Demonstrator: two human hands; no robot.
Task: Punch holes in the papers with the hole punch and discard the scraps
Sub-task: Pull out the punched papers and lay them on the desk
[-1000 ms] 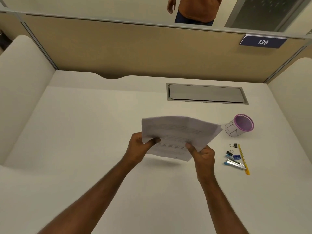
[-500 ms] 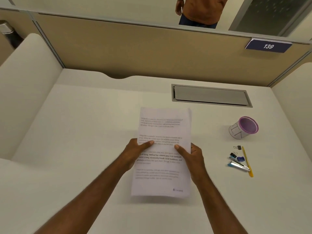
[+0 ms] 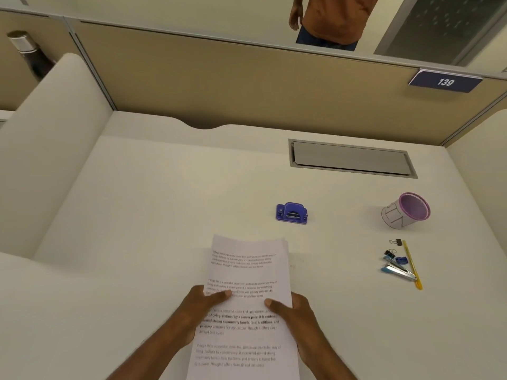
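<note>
A stack of printed white papers [image 3: 247, 272] is held lengthwise over the near middle of the white desk. My left hand [image 3: 199, 305] grips its left edge with the thumb on top, and my right hand [image 3: 297, 314] grips its right edge the same way. A small blue hole punch [image 3: 291, 213] stands on the desk just beyond the papers' far edge, apart from both hands. A white cup with a purple rim [image 3: 406, 211], marked like a bin, stands further right.
Binder clips [image 3: 393, 250], a stapler [image 3: 399, 271] and a yellow pen [image 3: 412, 264] lie at the right. A grey cable hatch [image 3: 351, 157] sits at the back. Low white partitions flank the desk. A person [image 3: 329, 20] stands behind the tan divider; a dark bottle [image 3: 30, 54] is far left.
The papers turned from crosswise to lengthwise and came down toward me in both hands. The hole punch, hidden behind the sheets before, now shows beyond them.
</note>
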